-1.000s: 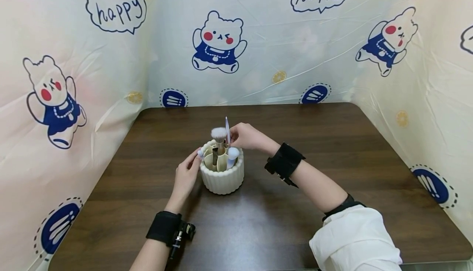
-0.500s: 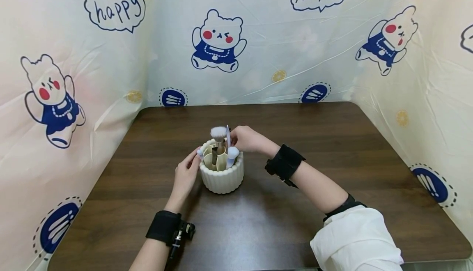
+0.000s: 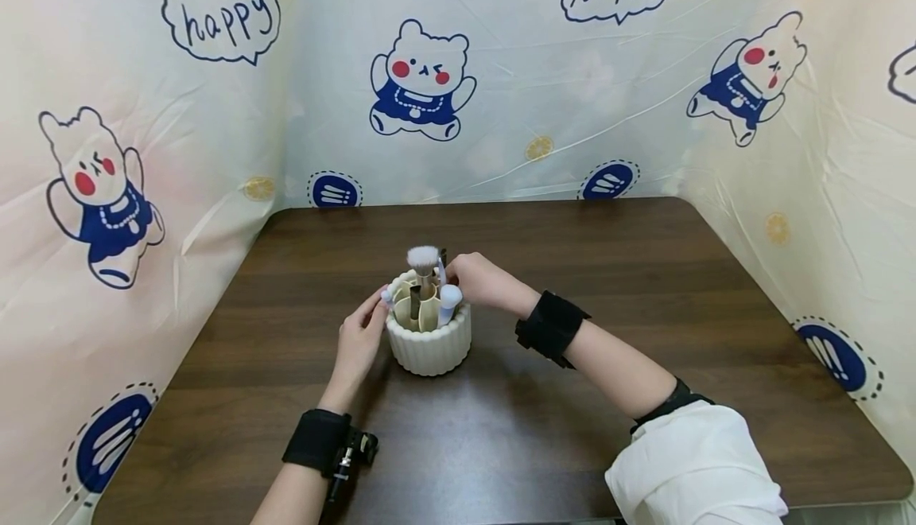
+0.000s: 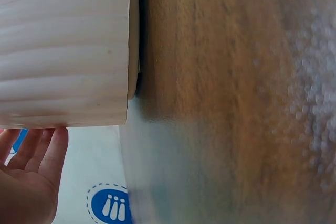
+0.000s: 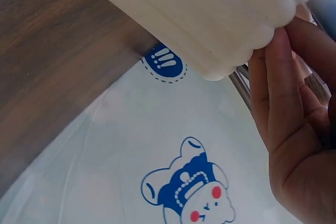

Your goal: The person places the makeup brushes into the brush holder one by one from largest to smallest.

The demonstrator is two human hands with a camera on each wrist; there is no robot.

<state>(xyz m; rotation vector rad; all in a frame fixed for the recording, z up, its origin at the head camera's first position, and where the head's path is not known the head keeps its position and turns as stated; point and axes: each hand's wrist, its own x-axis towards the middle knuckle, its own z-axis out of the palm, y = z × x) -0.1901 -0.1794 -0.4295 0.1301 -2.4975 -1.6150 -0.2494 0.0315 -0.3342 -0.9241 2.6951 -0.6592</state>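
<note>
A cream fluted brush holder point(image 3: 429, 354) with petal-shaped compartments stands upright on the table. The left hand point(image 3: 361, 342) rests its fairly straight fingertips against the holder's left side; the left wrist view shows these fingers point(image 4: 52, 156) touching the wall. At the back right rim, the right hand point(image 3: 483, 278) pinches a thin lavender makeup brush point(image 3: 441, 270), mostly hidden by fingers and holder. In the right wrist view, the right fingers point(image 5: 281, 72) touch the scalloped rim. Inside stand a fluffy white-tipped brush point(image 3: 424, 261), a pale lavender brush point(image 3: 448, 302) and a dark brown piece point(image 3: 415, 302).
A brown wooden table point(image 3: 544, 429) carries the holder near its middle. Behind and beside it hangs a pale printed curtain point(image 3: 501, 71) with bears. Each wrist wears a black strap point(image 3: 551, 328). A small pale blue tip point(image 3: 387, 296) shows at the holder's left rim.
The thin lavender brush has sunk lower into the holder, and the right hand has come down slightly with it. The left hand and the holder have stayed in place.
</note>
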